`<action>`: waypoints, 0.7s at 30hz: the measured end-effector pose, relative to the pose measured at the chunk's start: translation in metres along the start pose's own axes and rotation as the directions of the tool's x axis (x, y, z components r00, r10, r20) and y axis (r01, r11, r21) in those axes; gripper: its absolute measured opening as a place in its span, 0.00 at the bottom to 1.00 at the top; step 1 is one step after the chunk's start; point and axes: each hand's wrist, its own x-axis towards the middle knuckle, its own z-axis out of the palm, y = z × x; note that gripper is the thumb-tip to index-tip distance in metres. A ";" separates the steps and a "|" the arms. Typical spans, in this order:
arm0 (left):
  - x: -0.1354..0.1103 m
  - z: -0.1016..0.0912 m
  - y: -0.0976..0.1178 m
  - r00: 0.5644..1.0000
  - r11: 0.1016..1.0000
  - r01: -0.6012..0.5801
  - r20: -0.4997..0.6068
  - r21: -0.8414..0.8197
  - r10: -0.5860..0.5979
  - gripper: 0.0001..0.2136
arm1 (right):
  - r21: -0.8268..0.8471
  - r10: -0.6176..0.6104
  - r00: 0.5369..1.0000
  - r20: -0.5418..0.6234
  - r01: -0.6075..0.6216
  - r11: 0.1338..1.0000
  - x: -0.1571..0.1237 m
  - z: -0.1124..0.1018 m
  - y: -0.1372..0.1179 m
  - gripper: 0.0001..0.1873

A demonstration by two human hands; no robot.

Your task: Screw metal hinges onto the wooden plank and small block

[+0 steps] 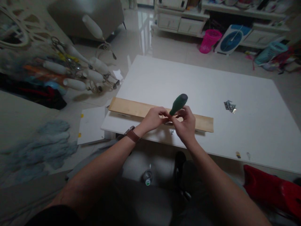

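A screwdriver with a dark green handle [179, 103] tilts up from between my two hands. My right hand [186, 125] is closed round its lower part, near the shaft. My left hand [154, 118] pinches at the same spot, fingertips meeting the right hand's; what it pinches is too small to make out. Both hands hover over a long tan wooden strip [131, 107] lying across the near side of the white table [199, 81]. A brown watch strap [132, 135] is on my left wrist.
A small pile of metal brackets [229, 106] lies on the table to the right. A white sheet [91, 125] lies on the floor at left, a red object [270, 186] at lower right, a bottle [147, 177] below the table edge. Cluttered tools sit far left.
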 end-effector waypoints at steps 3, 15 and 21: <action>0.001 -0.003 0.003 0.999 1.000 -0.007 0.049 -0.007 0.008 0.03 | 0.005 -0.025 1.000 -0.003 0.025 1.000 -0.002 -0.001 -0.001 0.18; -0.001 0.000 0.006 1.000 1.000 0.010 -0.018 0.029 -0.010 0.05 | 0.006 0.016 1.000 -0.006 -0.016 1.000 0.001 0.000 -0.002 0.13; 0.001 -0.004 0.005 0.995 0.997 0.056 0.087 -0.060 -0.051 0.02 | 0.015 -0.016 1.000 -0.021 0.016 1.000 -0.002 0.000 0.001 0.19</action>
